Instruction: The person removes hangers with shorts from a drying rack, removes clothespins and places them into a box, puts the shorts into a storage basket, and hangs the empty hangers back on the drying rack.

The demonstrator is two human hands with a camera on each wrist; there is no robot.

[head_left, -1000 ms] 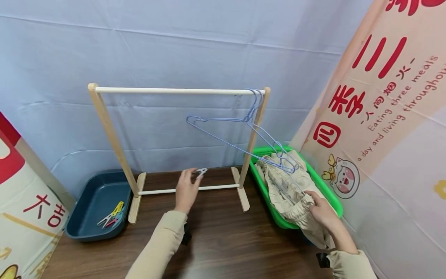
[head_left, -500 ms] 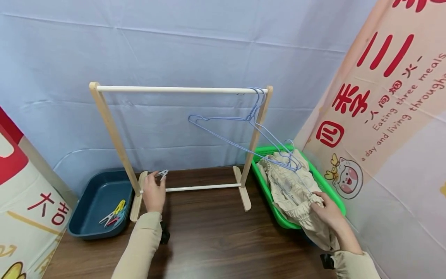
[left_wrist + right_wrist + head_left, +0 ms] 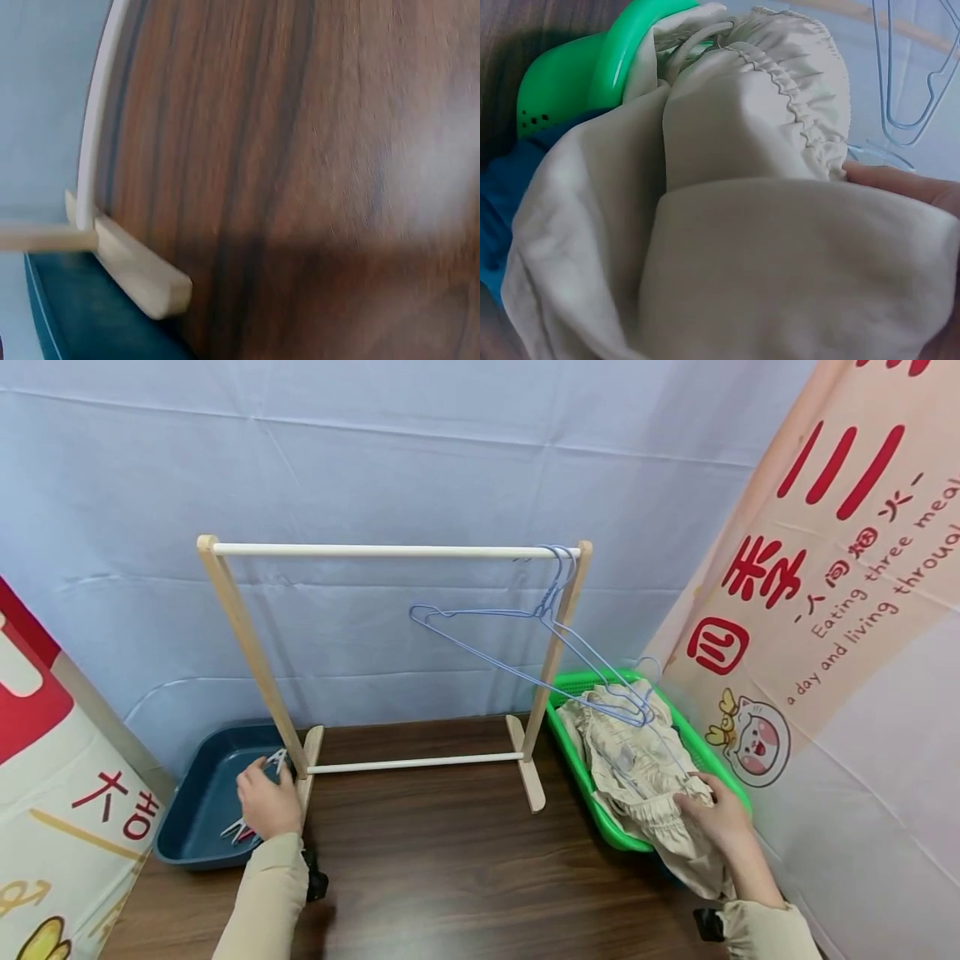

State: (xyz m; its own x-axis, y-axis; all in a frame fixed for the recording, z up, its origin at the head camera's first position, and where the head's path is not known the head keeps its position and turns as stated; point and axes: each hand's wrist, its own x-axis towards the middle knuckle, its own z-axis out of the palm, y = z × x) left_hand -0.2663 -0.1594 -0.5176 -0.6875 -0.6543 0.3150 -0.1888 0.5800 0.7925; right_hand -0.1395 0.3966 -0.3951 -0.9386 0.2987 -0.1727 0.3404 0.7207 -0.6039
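In the head view my left hand (image 3: pixel 268 802) pinches a pale clothespin (image 3: pixel 278 757) over the right side of the dark blue basin (image 3: pixel 193 806). Other clothespins (image 3: pixel 236 829) lie inside it, partly hidden by that hand. My right hand (image 3: pixel 722 817) grips the gathered elastic waist of beige trousers (image 3: pixel 678 827) at the front of the green basket (image 3: pixel 573 785). A blue wire hanger (image 3: pixel 664 745) runs from the garment up past those fingers. The right wrist view shows the waistband (image 3: pixel 791 90) with a drawstring, and the hand's fingers (image 3: pixel 900 180) at its right edge.
A wooden rack (image 3: pixel 258 672) with white bars stands on the brown table (image 3: pixel 450 860). Two blue wire hangers (image 3: pixel 480 652) hang at the right end of its top bar (image 3: pixel 375 551), their corners reaching over the basket. Cloth backdrops enclose the back and sides.
My left hand has carried the clothespin leftward, from the middle of the rack past its left post to the basin. The right hand keeps hold of the trousers; the hanger hook there has shifted slightly right.
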